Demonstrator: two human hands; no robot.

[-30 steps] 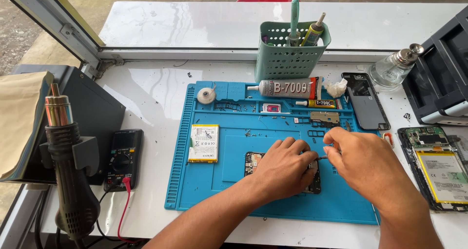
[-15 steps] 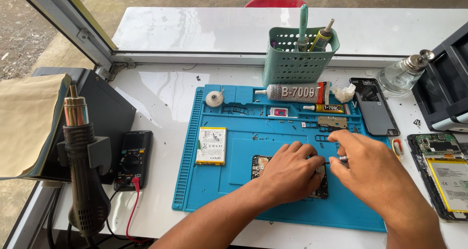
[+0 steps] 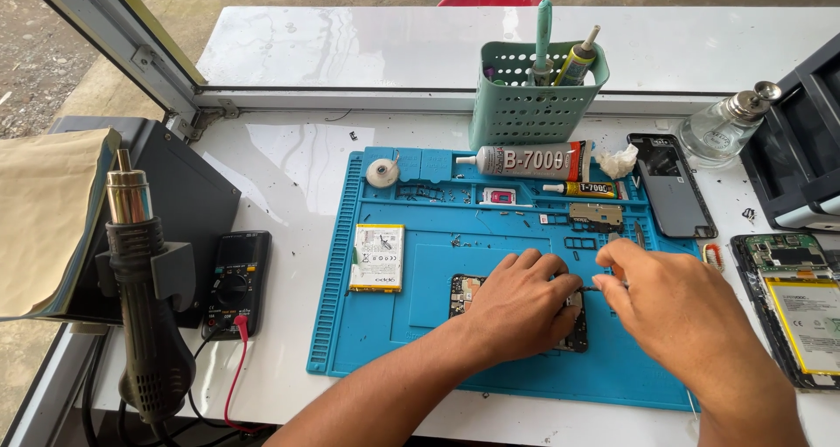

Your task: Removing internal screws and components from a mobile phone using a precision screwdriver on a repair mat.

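Observation:
My left hand (image 3: 518,307) lies flat over an opened phone body (image 3: 465,293) on the blue repair mat (image 3: 437,342), pressing it down; most of the phone is hidden under the hand. My right hand (image 3: 669,303) is just to its right, fingers pinched on a thin dark tool (image 3: 591,287) whose tip meets the phone by my left fingers. A loose phone battery (image 3: 377,256) rests on the mat to the left.
A teal tool basket (image 3: 529,106), two glue tubes (image 3: 525,160), a tape roll (image 3: 382,172), a phone back cover (image 3: 670,185), a glass bottle (image 3: 726,125), another opened phone (image 3: 801,307), a multimeter (image 3: 236,281) and a hot-air gun (image 3: 144,307) are around.
The view has shifted slightly. Both hands stay on the phone, with the right hand and its tool closing in toward the left fingers.

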